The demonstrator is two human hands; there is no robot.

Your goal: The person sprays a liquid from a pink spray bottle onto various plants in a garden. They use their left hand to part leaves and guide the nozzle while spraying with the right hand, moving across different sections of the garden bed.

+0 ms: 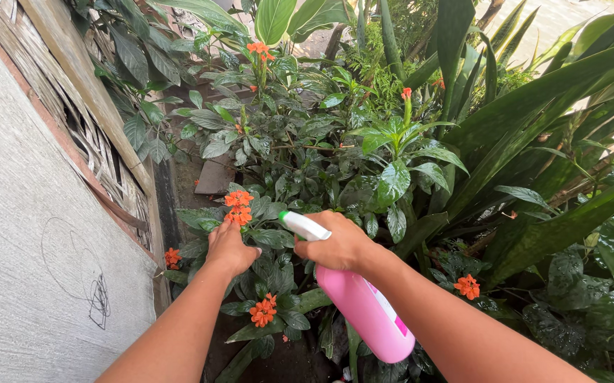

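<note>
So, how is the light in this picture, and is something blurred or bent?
Head view: soft daylight, no hard shadows; the paved ground at top right is overexposed; the wall and long leaves bend at the edges from the wide lens; the right hand, pink spray bottle and left hand look sharp.

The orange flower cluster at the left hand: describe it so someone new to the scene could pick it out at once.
Start at the grey wall on the left, then move right to the left hand among the dark leaves. The orange flower cluster sits just above its fingers. Unlike the other orange blooms, it lies level with the spray bottle's white nozzle.
</note>
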